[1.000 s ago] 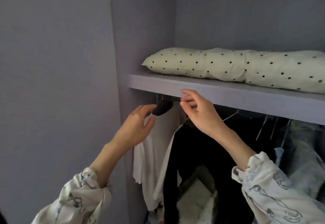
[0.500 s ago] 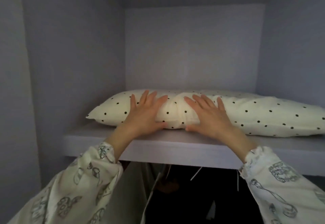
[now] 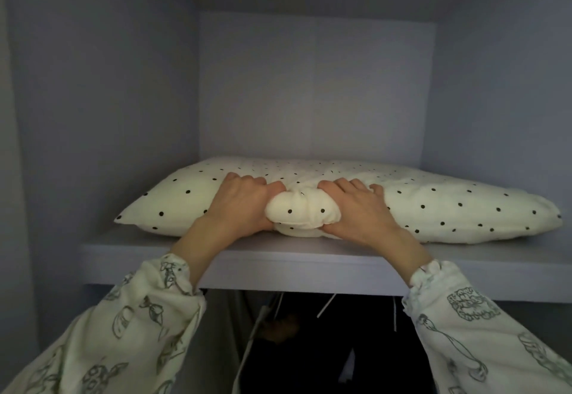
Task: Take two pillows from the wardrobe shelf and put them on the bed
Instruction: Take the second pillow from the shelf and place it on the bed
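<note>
Your left hand (image 3: 240,204) and right hand (image 3: 356,208) both clench the bunched middle of the dotted pillow (image 3: 448,204), which lies on the wardrobe shelf (image 3: 278,265); perhaps two pillows are stacked there.

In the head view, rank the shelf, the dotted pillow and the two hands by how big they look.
1. Shelf, widest, though much of it is covered.
2. Pillow, nearly as wide.
3. Left hand and right hand: they look alike, so no ranking.
</note>
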The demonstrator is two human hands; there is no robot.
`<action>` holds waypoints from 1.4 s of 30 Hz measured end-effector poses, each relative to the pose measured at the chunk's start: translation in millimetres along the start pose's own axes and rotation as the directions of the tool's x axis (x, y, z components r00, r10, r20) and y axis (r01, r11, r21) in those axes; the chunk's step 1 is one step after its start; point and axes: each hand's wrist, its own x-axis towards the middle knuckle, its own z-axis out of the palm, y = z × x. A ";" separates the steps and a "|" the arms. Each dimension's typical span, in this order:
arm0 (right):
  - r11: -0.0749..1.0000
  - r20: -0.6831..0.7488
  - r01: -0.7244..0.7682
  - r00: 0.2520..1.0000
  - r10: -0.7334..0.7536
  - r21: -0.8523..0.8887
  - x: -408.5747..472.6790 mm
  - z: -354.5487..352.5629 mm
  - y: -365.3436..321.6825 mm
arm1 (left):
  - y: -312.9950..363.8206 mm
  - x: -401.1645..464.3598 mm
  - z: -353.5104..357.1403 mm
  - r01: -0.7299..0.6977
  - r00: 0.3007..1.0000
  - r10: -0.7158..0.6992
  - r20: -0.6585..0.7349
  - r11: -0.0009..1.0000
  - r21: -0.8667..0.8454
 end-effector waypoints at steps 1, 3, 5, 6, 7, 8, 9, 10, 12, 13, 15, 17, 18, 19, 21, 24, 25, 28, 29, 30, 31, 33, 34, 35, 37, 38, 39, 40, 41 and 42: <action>1.000 -0.007 0.006 1.000 -0.006 0.013 -6.8 -4.1 0.9 | 3.6 -6.5 -6.3 -0.008 1.000 0.008 -0.013 1.000 0.014; 0.999 -0.032 0.027 0.999 -0.026 0.042 -23.8 -10.2 2.6 | 13.9 -21.6 -18.4 -0.009 0.999 0.011 -0.049 0.999 0.048; 0.996 -0.040 0.059 0.998 -0.056 0.072 -40.8 -20.5 2.3 | 26.9 -38.3 -34.3 0.005 0.998 -0.001 -0.066 0.998 0.062; 0.993 -0.042 0.073 0.997 -0.070 0.089 -48.3 -27.7 1.9 | 33.3 -46.5 -44.2 0.010 0.997 -0.006 -0.072 0.998 0.055; 0.991 -0.045 0.085 0.996 -0.081 0.105 -55.7 -35.4 1.1 | 39.3 -55.1 -54.6 0.015 0.997 -0.012 -0.079 0.999 0.044; 0.989 -0.050 0.096 0.995 -0.090 0.115 -64.2 -42.9 -0.1 | 45.6 -64.3 -64.7 0.022 0.996 -0.019 -0.084 0.999 0.029; 0.987 -0.061 0.107 0.993 -0.100 0.118 -73.7 -49.0 -1.5 | 52.2 -73.7 -73.9 0.032 0.996 -0.030 -0.087 0.999 0.014; 0.986 -0.078 0.119 0.991 -0.110 0.116 -83.9 -54.0 -2.6 | 59.2 -83.1 -81.9 0.044 0.995 -0.043 -0.084 0.999 0.007; 0.985 -0.108 0.142 0.985 -0.131 0.101 -104.4 -62.7 -4.9 | 74.3 -101.6 -95.2 0.074 0.995 -0.073 -0.074 0.997 0.011; 0.985 -0.112 0.152 0.984 -0.142 0.086 -114.3 -66.5 -5.6 | 82.2 -110.8 -100.5 0.089 0.994 -0.088 -0.072 0.996 0.013; 0.985 -0.117 0.167 0.980 -0.160 0.052 -133.0 -72.1 -6.2 | 96.7 -128.4 -107.7 0.109 0.991 -0.108 -0.080 0.994 0.009; 0.981 -0.137 0.190 0.973 -0.185 0.031 -149.5 -73.8 -6.7 | 109.8 -145.1 -107.8 0.130 0.984 -0.129 -0.123 0.991 0.005; 0.979 -0.143 0.203 0.970 -0.199 0.020 -157.1 -73.2 -7.5 | 116.3 -153.0 -105.7 0.142 0.978 -0.140 -0.152 0.990 0.003; 0.977 -0.141 0.213 0.967 -0.210 0.007 -164.6 -71.5 -8.5 | 122.6 -160.3 -103.0 0.150 0.974 -0.147 -0.172 0.989 0.002; 0.973 -0.125 0.230 0.966 -0.228 0.004 -178.0 -67.6 -9.1 | 132.2 -171.2 -96.0 0.142 0.974 -0.138 -0.178 0.990 0.013; 0.967 -0.096 0.245 0.967 -0.238 0.074 -192.5 -65.2 -7.6 | 135.5 -177.6 -87.3 0.112 0.987 -0.102 -0.125 0.991 0.073; 0.964 -0.094 0.249 0.966 -0.240 0.092 -194.6 -65.7 -7.5 | 134.8 -177.7 -86.7 0.099 0.990 -0.090 -0.108 0.992 0.082; 0.958 -0.139 0.249 0.963 -0.230 0.143 -191.9 -69.6 -8.9 | 130.3 -177.2 -86.7 0.030 0.998 -0.025 -0.052 0.995 0.095; 0.958 -0.160 0.243 0.963 -0.219 0.154 -187.3 -71.6 -9.5 | 127.4 -177.5 -86.0 -0.008 0.999 0.012 -0.034 0.994 0.112; 0.959 -0.178 0.237 0.961 -0.209 0.153 -180.1 -73.6 -10.3 | 123.6 -178.9 -84.8 -0.049 0.998 0.053 -0.024 0.990 0.130; 0.963 -0.191 0.231 0.960 -0.202 0.141 -170.0 -75.4 -11.8 | 119.3 -181.0 -83.7 -0.086 0.996 0.090 -0.024 0.987 0.137; 0.975 -0.181 0.196 0.968 -0.175 0.104 -142.5 -78.0 -19.2 | 110.7 -184.5 -83.4 -0.132 0.989 0.138 -0.043 0.984 0.118; 0.983 -0.154 0.152 0.979 -0.136 0.103 -128.6 -77.9 -24.4 | 107.8 -185.2 -84.2 -0.141 0.988 0.147 -0.049 0.985 0.099; 0.988 -0.113 0.090 0.991 -0.076 0.124 -116.7 -76.3 -29.7 | 106.0 -185.4 -84.9 -0.138 0.988 0.142 -0.053 0.987 0.076; 0.984 -0.010 -0.040 0.999 0.042 0.172 -104.0 -67.8 -38.1 | 104.8 -185.3 -84.4 -0.109 0.991 0.110 -0.070 0.994 0.025; 0.984 0.022 -0.068 0.998 0.065 0.162 -104.7 -60.6 -40.3 | 104.8 -185.4 -83.0 -0.093 0.992 0.093 -0.082 0.996 0.000; 0.988 0.022 -0.070 0.997 0.068 0.134 -108.7 -53.2 -40.6 | 103.8 -184.5 -80.8 -0.080 0.993 0.077 -0.094 0.997 -0.021; 0.993 -0.007 -0.061 0.998 0.062 0.102 -114.2 -46.8 -39.9 | 101.4 -182.5 -78.1 -0.062 0.993 0.057 -0.108 0.997 -0.042; 0.996 -0.039 -0.049 0.998 0.052 0.072 -119.9 -42.2 -39.3 | 97.6 -178.5 -75.9 -0.031 0.993 0.023 -0.112 0.997 -0.067; 0.998 -0.059 -0.040 0.997 0.042 0.048 -124.7 -38.8 -39.1 | 93.4 -172.7 -73.9 0.014 0.994 -0.023 -0.104 0.996 -0.089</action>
